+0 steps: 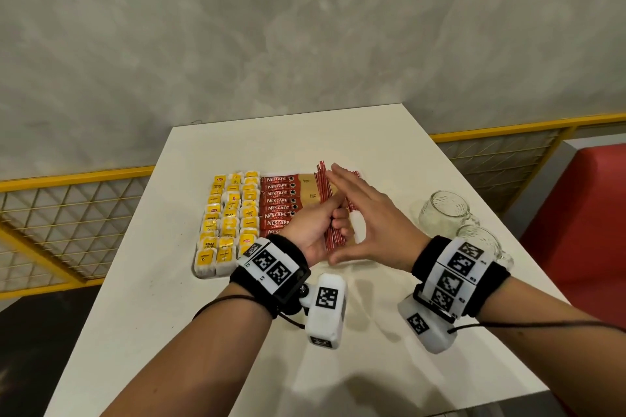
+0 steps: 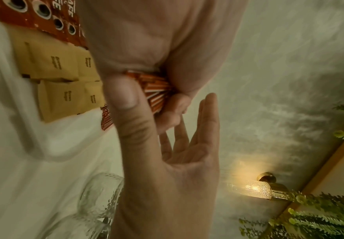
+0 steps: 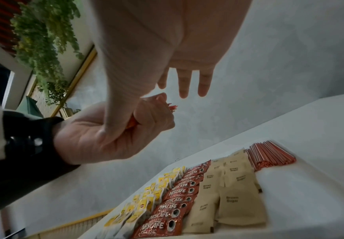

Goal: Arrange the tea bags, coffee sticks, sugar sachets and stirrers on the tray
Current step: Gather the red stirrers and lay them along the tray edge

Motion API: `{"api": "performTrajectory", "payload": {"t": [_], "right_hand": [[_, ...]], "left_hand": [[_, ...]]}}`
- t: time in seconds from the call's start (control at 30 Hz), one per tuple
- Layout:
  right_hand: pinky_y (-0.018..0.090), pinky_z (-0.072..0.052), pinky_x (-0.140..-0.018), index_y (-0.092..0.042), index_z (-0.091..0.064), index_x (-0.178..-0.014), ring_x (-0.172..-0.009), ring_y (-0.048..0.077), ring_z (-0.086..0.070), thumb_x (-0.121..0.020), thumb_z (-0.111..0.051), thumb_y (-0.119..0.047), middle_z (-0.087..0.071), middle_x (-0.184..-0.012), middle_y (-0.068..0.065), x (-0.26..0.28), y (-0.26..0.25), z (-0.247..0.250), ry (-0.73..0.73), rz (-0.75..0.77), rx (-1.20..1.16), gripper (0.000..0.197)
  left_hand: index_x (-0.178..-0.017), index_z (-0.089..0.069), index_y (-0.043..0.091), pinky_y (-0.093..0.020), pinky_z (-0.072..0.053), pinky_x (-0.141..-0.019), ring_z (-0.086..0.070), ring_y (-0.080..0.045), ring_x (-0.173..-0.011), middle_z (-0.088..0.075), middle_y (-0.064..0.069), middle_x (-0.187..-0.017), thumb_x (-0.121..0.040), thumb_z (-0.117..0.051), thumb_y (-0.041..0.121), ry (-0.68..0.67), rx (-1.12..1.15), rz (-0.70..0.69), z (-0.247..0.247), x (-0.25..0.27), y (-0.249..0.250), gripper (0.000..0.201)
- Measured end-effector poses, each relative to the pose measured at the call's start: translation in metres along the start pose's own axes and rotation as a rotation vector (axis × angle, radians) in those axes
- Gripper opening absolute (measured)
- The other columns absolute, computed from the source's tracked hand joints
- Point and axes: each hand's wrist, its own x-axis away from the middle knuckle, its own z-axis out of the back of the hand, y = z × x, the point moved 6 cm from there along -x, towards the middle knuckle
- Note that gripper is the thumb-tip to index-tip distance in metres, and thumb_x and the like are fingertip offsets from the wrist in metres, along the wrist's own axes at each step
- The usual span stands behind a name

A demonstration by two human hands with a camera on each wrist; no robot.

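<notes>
While my left hand [image 1: 313, 234] clenches a bundle of red stirrers [image 1: 333, 234] above the white counter [image 1: 152, 298], my right hand [image 1: 369, 223] stands beside it with fingers [image 1: 342, 176] straight and released, its flat palm against the bundle's right side. In the right wrist view the bundle's tips [image 3: 172, 108] project past my curled left fingers [image 3: 157, 116].

The white tray [image 1: 197, 268] lies on the counter below both hands. From left to right it carries three columns of yellow tea bags [image 1: 228, 217], one column of red Nescafé Classic coffee sticks [image 1: 279, 201], tan brown sugar sachets [image 1: 310, 193], and a second group of red stirrers [image 3: 269, 155] just beside the sachets at the tray's right end.

Two clear glass mugs [image 1: 440, 213] sit on the counter to the right, apart from the tray. A black band with white coded markers [image 1: 271, 264] wraps each wrist. Behind the counter rise a grey wall [image 1: 305, 27] and a yellow-framed mesh railing [image 1: 67, 206].
</notes>
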Motion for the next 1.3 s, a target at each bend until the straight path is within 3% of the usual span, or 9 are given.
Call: {"api": "performTrajectory", "payload": {"t": [0.33,0.47,0.57,0.7,0.87,0.97,1.07,1.2,1.3], "right_hand": [[0.047,-0.019,-0.119,-0.03,-0.009,-0.153,-0.148,0.005,0.0,-0.059,-0.078,-0.064,0.001,-0.16,-0.016,0.003,0.0,-0.008,0.007,0.034,-0.03,0.122],[0.042,-0.006,-0.12,-0.031,-0.013,-0.153,-0.147,0.003,0.008,-0.075,-0.051,-0.073,-0.003,-0.161,-0.011,-0.002,0.004,0.013,0.073,-0.057,-0.07,0.096],[0.037,-0.013,-0.12,-0.029,-0.032,-0.148,-0.146,0.002,-0.009,-0.09,-0.042,-0.063,-0.025,-0.157,-0.009,-0.014,0.019,0.038,0.189,-0.187,-0.225,0.068],[0.017,-0.044,-0.097,-0.015,-0.057,-0.132,-0.118,0.002,-0.058,-0.1,-0.028,-0.045,-0.063,-0.127,-0.002,-0.017,0.022,0.023,0.007,-0.293,-0.629,0.053],[0.026,-0.045,-0.1,-0.011,-0.052,-0.135,-0.114,0.007,-0.061,-0.103,-0.024,-0.038,-0.063,-0.128,0.002,-0.018,0.023,0.011,0.121,-0.282,-0.742,0.051],[0.027,-0.043,-0.105,-0.014,-0.047,-0.14,-0.117,0.006,-0.059,-0.1,-0.028,-0.042,-0.06,-0.131,0.002,-0.016,0.021,0.0,0.023,-0.22,-0.675,0.052],[0.017,-0.047,-0.09,-0.019,-0.054,-0.134,-0.103,0.004,-0.065,-0.1,-0.033,-0.039,-0.068,-0.115,0.0,-0.018,0.018,0.013,0.071,-0.173,-0.527,0.045],[0.036,-0.049,-0.07,-0.015,-0.061,-0.086,-0.064,0.019,-0.061,-0.103,-0.032,-0.038,-0.066,-0.07,0.002,-0.023,0.011,0.025,0.092,-0.033,0.047,0.041],[0.043,-0.046,-0.063,-0.012,-0.052,-0.066,-0.057,0.024,-0.053,-0.1,-0.032,-0.042,-0.059,-0.06,0.004,-0.023,0.02,0.027,0.071,-0.067,0.291,0.048]], "left_hand": [[-0.074,-0.048,0.016,-0.016,-0.019,-0.034,-0.025,-0.003,-0.036,-0.03,0.007,-0.05,-0.099,-0.052,0.031,-0.005,-0.138,0.051,0.005,0.001,-0.012,0.029],[-0.071,-0.043,0.02,-0.017,-0.013,-0.035,-0.019,-0.005,-0.038,-0.023,0.005,-0.056,-0.096,-0.05,0.021,-0.11,-0.392,0.121,0.008,0.01,-0.023,0.027],[-0.065,-0.036,0.024,-0.019,-0.011,-0.036,-0.014,-0.007,-0.042,-0.021,0.006,-0.057,-0.097,-0.049,0.023,-0.198,-0.514,0.166,0.005,0.017,-0.026,0.035],[-0.059,-0.035,0.025,-0.02,-0.011,-0.038,-0.015,-0.007,-0.042,-0.022,0.007,-0.053,-0.099,-0.046,0.023,-0.266,-0.558,0.159,-0.002,0.022,-0.024,0.041],[-0.064,-0.035,0.023,-0.017,-0.017,-0.036,-0.018,-0.006,-0.04,-0.025,0.007,-0.053,-0.1,-0.045,0.025,-0.288,-0.519,0.17,-0.003,0.024,-0.021,0.037],[-0.065,-0.036,0.023,-0.016,-0.014,-0.036,-0.017,-0.005,-0.038,-0.025,0.007,-0.053,-0.1,-0.045,0.027,-0.305,-0.536,0.198,-0.001,0.026,-0.019,0.037],[-0.058,-0.037,0.023,-0.018,-0.008,-0.037,-0.015,-0.005,-0.036,-0.025,0.008,-0.05,-0.099,-0.048,0.027,-0.309,-0.633,0.155,0.001,0.027,-0.009,0.043],[-0.059,-0.036,0.022,-0.018,-0.009,-0.038,-0.018,-0.007,-0.036,-0.027,0.007,-0.047,-0.094,-0.06,0.022,-0.271,-0.789,0.057,-0.007,0.03,0.006,0.042],[-0.066,-0.044,0.022,-0.02,-0.024,-0.038,-0.032,-0.009,-0.039,-0.039,0.008,-0.049,-0.089,-0.066,0.027,-0.165,-1.208,-0.071,-0.005,0.029,0.018,0.033]]}}
